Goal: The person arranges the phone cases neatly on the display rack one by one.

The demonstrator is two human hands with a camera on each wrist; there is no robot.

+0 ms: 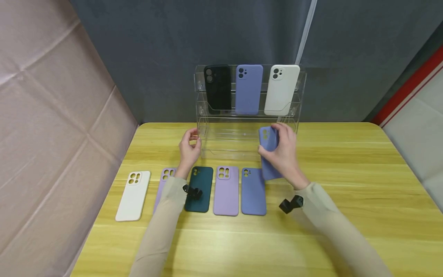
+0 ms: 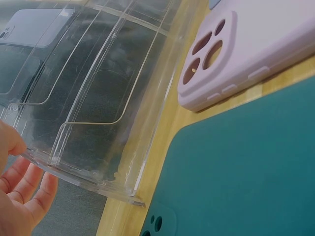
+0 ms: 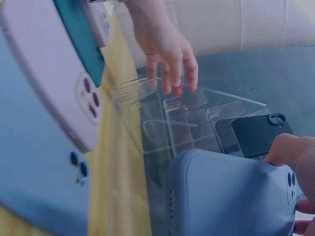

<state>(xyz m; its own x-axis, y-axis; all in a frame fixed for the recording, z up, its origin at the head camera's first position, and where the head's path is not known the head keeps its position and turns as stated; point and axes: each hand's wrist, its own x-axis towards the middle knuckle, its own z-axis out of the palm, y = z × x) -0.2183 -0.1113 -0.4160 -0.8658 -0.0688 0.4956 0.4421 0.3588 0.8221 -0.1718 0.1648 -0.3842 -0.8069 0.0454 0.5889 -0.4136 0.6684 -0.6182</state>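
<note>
My right hand [image 1: 285,148] grips a blue-purple phone case [image 1: 271,167] by its sides, thumb on one edge and fingers on the other. The case is tilted in front of the lower right of a clear acrylic display stand [image 1: 225,134]. At the stand's left side, my left hand [image 1: 189,150] pinches the side panel's edge, the thumb and fingers [image 2: 42,196] around it in the left wrist view. A black case [image 1: 219,90], a blue-purple case [image 1: 249,90] and a white case [image 1: 282,90] lean upright on the stand's top tier.
Along the wooden table [image 1: 221,246] lie a white case [image 1: 133,196], a lilac case [image 1: 167,174] partly hidden by my left sleeve, a dark green case [image 1: 204,188], another lilac case [image 1: 226,196] and a blue-purple case [image 1: 253,196]. A grey curtain [image 1: 166,57] hangs behind.
</note>
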